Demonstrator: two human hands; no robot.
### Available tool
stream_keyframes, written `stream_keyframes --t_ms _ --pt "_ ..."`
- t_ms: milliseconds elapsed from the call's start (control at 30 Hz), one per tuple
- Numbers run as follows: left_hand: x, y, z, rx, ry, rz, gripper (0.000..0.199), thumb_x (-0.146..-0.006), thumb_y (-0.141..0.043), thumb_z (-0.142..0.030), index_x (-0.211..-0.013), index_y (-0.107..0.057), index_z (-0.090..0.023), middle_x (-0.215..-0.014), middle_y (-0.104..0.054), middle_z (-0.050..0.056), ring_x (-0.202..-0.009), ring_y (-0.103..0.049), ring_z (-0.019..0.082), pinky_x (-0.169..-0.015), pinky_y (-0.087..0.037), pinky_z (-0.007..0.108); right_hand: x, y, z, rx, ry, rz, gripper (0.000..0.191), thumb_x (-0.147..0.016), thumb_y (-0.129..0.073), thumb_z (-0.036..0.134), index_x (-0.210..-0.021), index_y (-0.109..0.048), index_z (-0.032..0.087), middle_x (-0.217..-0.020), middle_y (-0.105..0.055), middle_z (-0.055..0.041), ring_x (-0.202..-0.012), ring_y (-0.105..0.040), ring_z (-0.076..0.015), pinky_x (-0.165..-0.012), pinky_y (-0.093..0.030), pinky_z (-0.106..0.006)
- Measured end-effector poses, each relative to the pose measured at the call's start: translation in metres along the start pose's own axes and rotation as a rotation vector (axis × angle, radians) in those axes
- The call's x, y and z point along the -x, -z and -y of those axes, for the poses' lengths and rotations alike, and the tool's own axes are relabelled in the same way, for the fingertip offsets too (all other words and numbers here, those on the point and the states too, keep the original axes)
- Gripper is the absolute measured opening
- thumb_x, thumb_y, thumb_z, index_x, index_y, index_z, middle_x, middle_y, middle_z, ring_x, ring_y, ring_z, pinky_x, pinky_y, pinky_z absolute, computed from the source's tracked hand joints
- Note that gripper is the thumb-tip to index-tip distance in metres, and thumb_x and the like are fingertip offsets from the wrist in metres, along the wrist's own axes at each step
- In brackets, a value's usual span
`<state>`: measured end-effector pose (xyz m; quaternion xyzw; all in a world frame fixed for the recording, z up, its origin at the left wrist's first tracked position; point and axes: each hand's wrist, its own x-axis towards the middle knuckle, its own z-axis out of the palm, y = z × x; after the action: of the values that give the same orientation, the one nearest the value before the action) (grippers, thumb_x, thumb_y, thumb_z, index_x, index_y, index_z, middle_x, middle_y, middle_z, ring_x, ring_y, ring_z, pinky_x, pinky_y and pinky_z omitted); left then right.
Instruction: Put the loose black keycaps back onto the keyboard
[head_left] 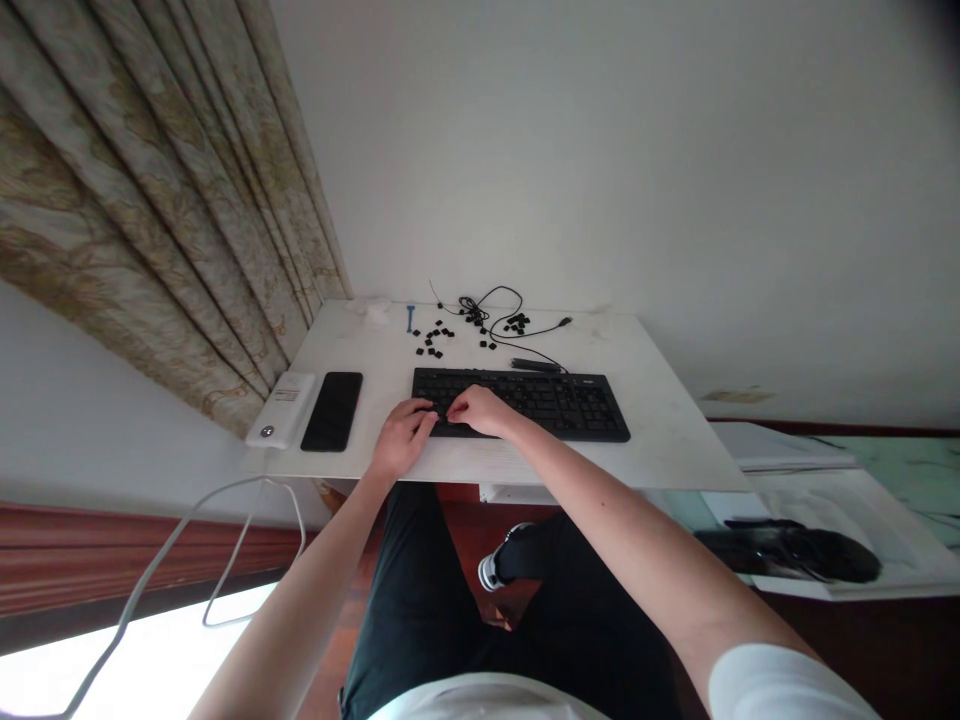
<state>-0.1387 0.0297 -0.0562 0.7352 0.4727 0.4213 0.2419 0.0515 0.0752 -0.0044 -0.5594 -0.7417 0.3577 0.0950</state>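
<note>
A black keyboard (pixel 555 405) lies along the front of the white table. My left hand (pixel 403 435) rests at its left end, fingers stretched out over the keys and the thumb apart. Just right of it, my right hand (pixel 480 410) bends down over the keys with its fingertips pinched together; whatever sits between them is too small to make out. Behind the keyboard, loose black keycaps (pixel 433 340) are scattered, with a further cluster of keycaps (pixel 517 322) to the right. A long black key (pixel 535 365) lies by the keyboard's back edge.
A black cable (pixel 510 290) with a USB plug (pixel 565 322) coils at the back. Near it is a small blue tool (pixel 410 318). On the left lie a dark phone (pixel 331 411) and a white box (pixel 281 410). A curtain (pixel 150 170) hangs beside the table.
</note>
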Motion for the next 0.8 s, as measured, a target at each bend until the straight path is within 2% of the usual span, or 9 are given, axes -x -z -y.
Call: stream_keyframes --t_ms 200,300,367,533,800 --pt "0.0 0.0 -0.001 0.012 0.015 -0.002 0.031 -0.096 -0.05 -0.038 -0.087 -0.076 -0.024 -0.11 -0.069 0.008 -0.112 -0.06 0.025 -0.104 -0.046 0.045 -0.007 -0.003 0.004 0.031 -0.106 -0.023 0.008 -0.071 -0.077 0.019 -0.078 -0.078 0.02 -0.079 -0.075 -0.0034 -0.081 -0.07 -0.0196 -0.067 -0.047 -0.023" --pt "0.0 0.0 0.0 0.004 0.011 0.005 0.032 -0.096 -0.049 -0.038 -0.088 -0.076 -0.024 -0.111 -0.069 0.008 -0.112 -0.06 0.025 -0.104 -0.046 0.045 -0.012 -0.003 0.006 0.098 -0.173 -0.061 0.027 -0.065 -0.083 0.023 -0.09 -0.074 0.02 -0.085 -0.075 -0.0041 -0.079 -0.068 -0.019 -0.064 -0.045 -0.024" --pt "0.0 0.0 0.001 0.003 0.009 0.01 0.032 -0.096 -0.049 -0.038 -0.088 -0.076 -0.023 -0.111 -0.069 0.008 -0.112 -0.06 0.025 -0.104 -0.046 0.045 -0.015 -0.001 0.008 0.152 -0.192 -0.052 0.033 -0.063 -0.085 0.027 -0.092 -0.072 0.021 -0.088 -0.074 -0.0042 -0.078 -0.068 -0.0192 -0.062 -0.044 -0.025" --pt "-0.001 -0.001 0.002 0.004 0.008 0.011 0.031 -0.096 -0.05 -0.037 -0.088 -0.076 -0.023 -0.111 -0.069 0.009 -0.112 -0.06 0.025 -0.104 -0.045 0.045 -0.017 0.004 0.013 0.23 -0.208 0.015 0.026 -0.065 -0.084 0.033 -0.085 -0.072 0.022 -0.086 -0.074 -0.006 -0.078 -0.068 -0.0218 -0.061 -0.044 -0.027" --pt "-0.001 -0.003 -0.001 -0.032 -0.006 0.002 0.03 -0.096 -0.05 -0.038 -0.089 -0.076 -0.023 -0.11 -0.069 0.009 -0.111 -0.06 0.025 -0.104 -0.046 0.046 -0.012 0.004 0.013 0.275 -0.211 0.016 0.021 -0.067 -0.083 0.033 -0.083 -0.074 0.022 -0.088 -0.075 -0.0086 -0.081 -0.07 -0.0241 -0.062 -0.046 -0.029"
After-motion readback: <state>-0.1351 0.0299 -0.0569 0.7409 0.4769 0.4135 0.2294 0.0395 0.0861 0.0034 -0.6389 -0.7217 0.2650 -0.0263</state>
